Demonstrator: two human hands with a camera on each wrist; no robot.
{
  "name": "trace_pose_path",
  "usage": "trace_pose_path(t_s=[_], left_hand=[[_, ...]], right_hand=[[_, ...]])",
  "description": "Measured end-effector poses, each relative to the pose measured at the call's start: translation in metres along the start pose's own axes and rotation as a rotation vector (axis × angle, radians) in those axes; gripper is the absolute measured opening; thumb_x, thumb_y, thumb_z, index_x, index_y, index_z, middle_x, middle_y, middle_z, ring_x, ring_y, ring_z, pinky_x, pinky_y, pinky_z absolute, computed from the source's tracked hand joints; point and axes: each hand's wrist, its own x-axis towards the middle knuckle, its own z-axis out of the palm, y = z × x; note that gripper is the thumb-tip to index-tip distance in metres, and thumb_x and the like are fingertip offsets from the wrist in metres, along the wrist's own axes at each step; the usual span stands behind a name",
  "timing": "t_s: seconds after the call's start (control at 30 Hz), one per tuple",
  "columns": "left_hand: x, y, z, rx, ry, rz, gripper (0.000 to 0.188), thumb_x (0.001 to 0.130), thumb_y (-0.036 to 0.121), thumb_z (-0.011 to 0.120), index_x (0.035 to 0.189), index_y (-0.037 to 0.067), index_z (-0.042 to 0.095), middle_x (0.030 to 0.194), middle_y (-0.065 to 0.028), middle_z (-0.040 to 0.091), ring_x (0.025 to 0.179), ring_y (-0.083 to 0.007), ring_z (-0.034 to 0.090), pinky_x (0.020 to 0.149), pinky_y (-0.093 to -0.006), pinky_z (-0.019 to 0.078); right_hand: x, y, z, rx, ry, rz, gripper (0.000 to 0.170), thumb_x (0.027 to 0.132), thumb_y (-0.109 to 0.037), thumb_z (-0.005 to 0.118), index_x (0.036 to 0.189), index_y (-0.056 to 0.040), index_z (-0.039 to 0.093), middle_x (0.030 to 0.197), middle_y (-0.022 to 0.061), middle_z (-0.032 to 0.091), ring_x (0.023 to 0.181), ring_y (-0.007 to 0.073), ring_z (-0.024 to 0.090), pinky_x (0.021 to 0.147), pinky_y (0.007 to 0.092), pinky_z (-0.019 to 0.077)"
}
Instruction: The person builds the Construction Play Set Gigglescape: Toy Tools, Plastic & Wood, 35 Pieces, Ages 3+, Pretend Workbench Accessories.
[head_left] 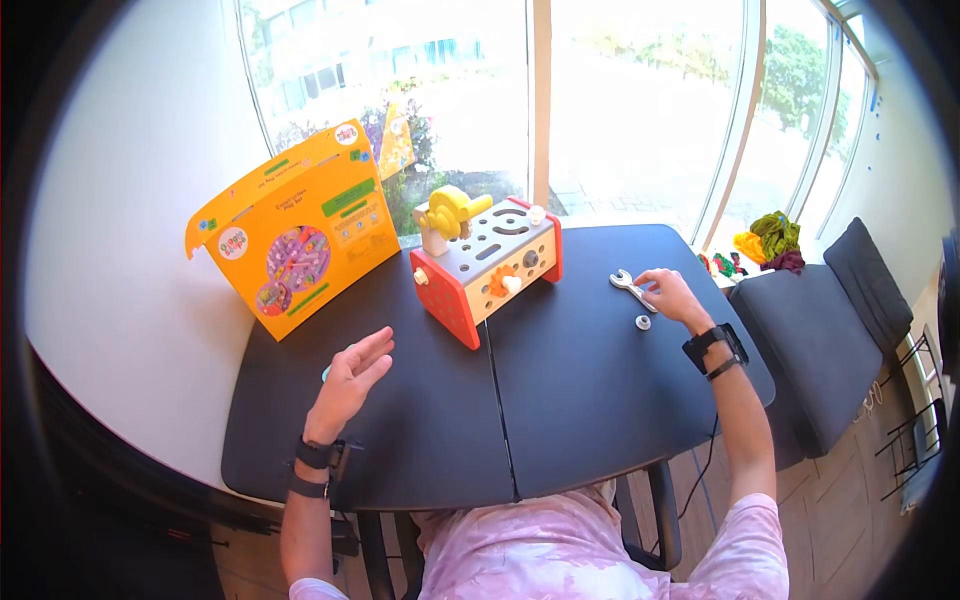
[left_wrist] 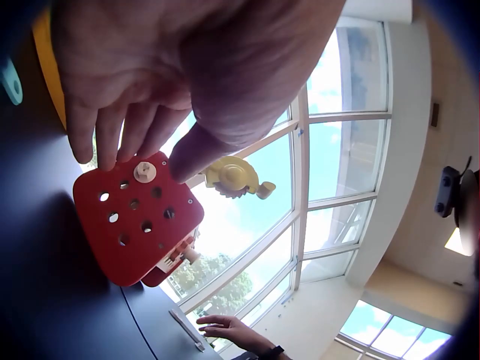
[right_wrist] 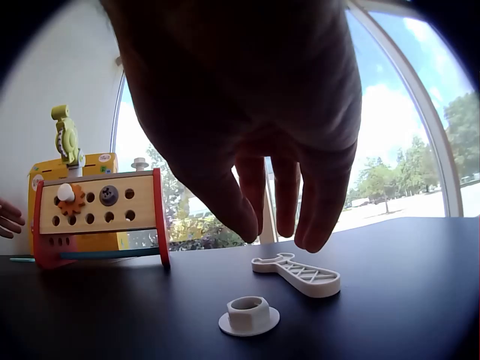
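My right hand (head_left: 672,298) hovers over a toy wrench (right_wrist: 304,276) lying on the table, fingers pointing down and relaxed. In the right wrist view a gap shows between the fingertips and the wrench. Close by sits a flanged toy nut (right_wrist: 248,316). My left hand (head_left: 350,375) is held above the table's left half, fingers straight and holding nothing. Farther back stands a toy workbench (head_left: 490,262) with red end panels and a holed top. It carries a yellow toy piece (head_left: 452,212), an orange gear (head_left: 500,281) and a grey screw head (right_wrist: 109,196).
An orange cardboard box (head_left: 330,215) stands at the table's back left. A teal piece (left_wrist: 11,82) lies beside my left hand, mostly hidden in the head view. Across the black table (head_left: 420,440) runs a seam. At right is a grey seat (head_left: 800,335) with colourful cloth (head_left: 775,238).
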Motion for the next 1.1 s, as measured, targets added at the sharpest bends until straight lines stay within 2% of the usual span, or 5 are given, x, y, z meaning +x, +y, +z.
trace_pose_path(t_s=[0.2, 0.4, 0.53, 0.83, 1.1], left_hand=[[-0.002, 0.003, 0.006, 0.015, -0.029, -0.013, 0.059, 0.113, 0.010, 0.066, 0.166, -0.005, 0.047, 0.168, -0.0229, 0.054, 0.156, -0.0318, 0.053, 0.127, -0.0398, 0.0455], [-0.004, -0.001, -0.003, 0.064, -0.021, -0.025, 0.058, 0.112, 0.011, 0.067, 0.165, -0.005, 0.050, 0.167, -0.0227, 0.056, 0.155, -0.0312, 0.055, 0.127, -0.0398, 0.0459], [-0.002, -0.002, 0.004, 0.048, -0.036, -0.031, 0.056, 0.112, 0.012, 0.067, 0.164, -0.005, 0.052, 0.165, -0.0220, 0.058, 0.154, -0.0302, 0.057, 0.126, -0.0390, 0.0466], [-0.004, -0.001, 0.027, 0.161, -0.193, -0.020, 0.052, 0.113, 0.018, 0.068, 0.159, -0.005, 0.058, 0.159, -0.0217, 0.065, 0.148, -0.0295, 0.062, 0.123, -0.0405, 0.0496], [-0.003, 0.001, 0.038, 0.442, -0.340, 0.124, 0.050, 0.112, 0.023, 0.066, 0.155, -0.002, 0.062, 0.160, -0.0231, 0.064, 0.146, -0.0372, 0.063, 0.126, -0.0410, 0.0464]], right_hand=[[0.003, 0.020, 0.015, -0.112, 0.018, -0.069, 0.022, 0.090, -0.010, 0.076, 0.110, -0.0031, 0.084, 0.109, 0.0189, 0.083, 0.100, 0.0306, 0.079, 0.092, 0.0409, 0.0637], [-0.024, -0.023, -0.003, -0.307, -0.246, 0.059, 0.020, 0.084, -0.015, 0.085, 0.101, -0.0053, 0.083, 0.102, 0.0134, 0.083, 0.096, 0.0294, 0.078, 0.090, 0.0429, 0.0629], [-0.020, -0.015, 0.025, -0.246, -0.206, -0.111, 0.018, 0.085, -0.016, 0.086, 0.098, -0.0048, 0.081, 0.100, 0.0119, 0.082, 0.096, 0.0311, 0.078, 0.085, 0.0443, 0.0628], [0.001, -0.150, 0.114, -0.030, -0.205, -0.564, 0.018, 0.091, -0.003, 0.071, 0.102, -0.0046, 0.084, 0.096, 0.0202, 0.080, 0.098, 0.0411, 0.077, 0.092, 0.0494, 0.0629], [0.015, -0.175, 0.141, 0.065, -0.206, -0.639, 0.028, 0.093, 0.002, 0.065, 0.112, -0.0036, 0.084, 0.106, 0.0210, 0.081, 0.105, 0.0418, 0.077, 0.095, 0.0510, 0.0623]])
